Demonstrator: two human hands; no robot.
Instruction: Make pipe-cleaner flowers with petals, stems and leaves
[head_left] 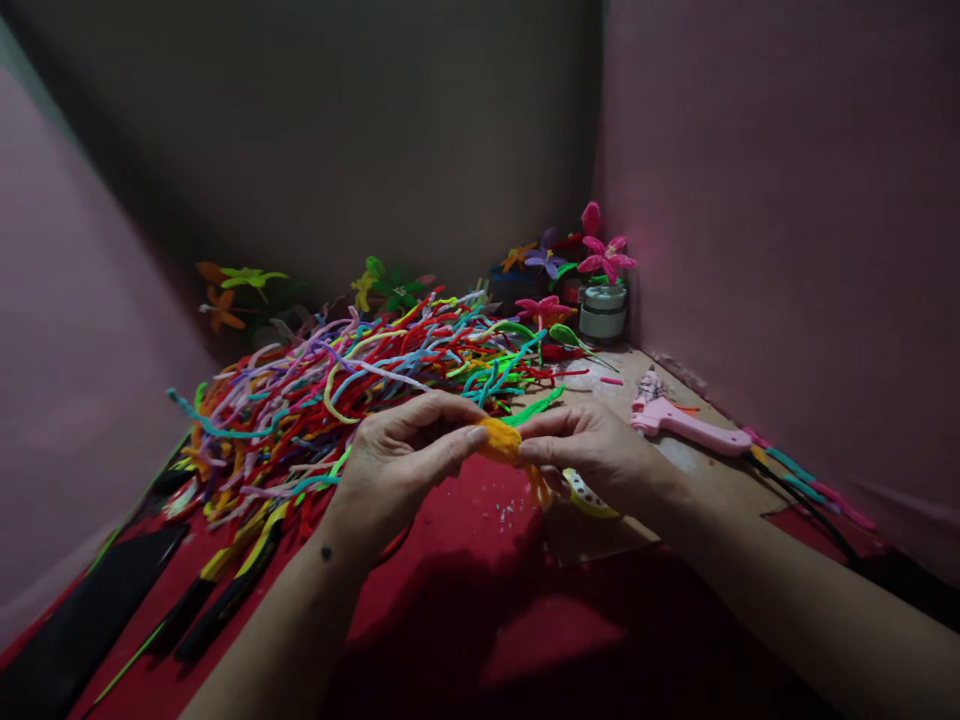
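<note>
Between my two hands is a bundle of fuzzy orange pipe cleaners (501, 440), bent into a rounded shape, with loose ends hanging below it. My left hand (409, 455) pinches its left side between thumb and fingers. From the other side, the thumb and fingertips of my right hand (589, 450) grip it too. Just behind the hands lie green pipe cleaners (536, 407). A yellow item with dark dots (589, 497) lies below my right hand and is partly hidden by it.
A large heap of coloured pipe cleaners (285, 390) spreads at the back left. Pliers with black and yellow handles (232, 590) and a dark flat object (90, 620) lie left. A pink glue gun (686, 425) rests right, its cord trailing. Pipe-cleaner flowers (607, 258) stand behind.
</note>
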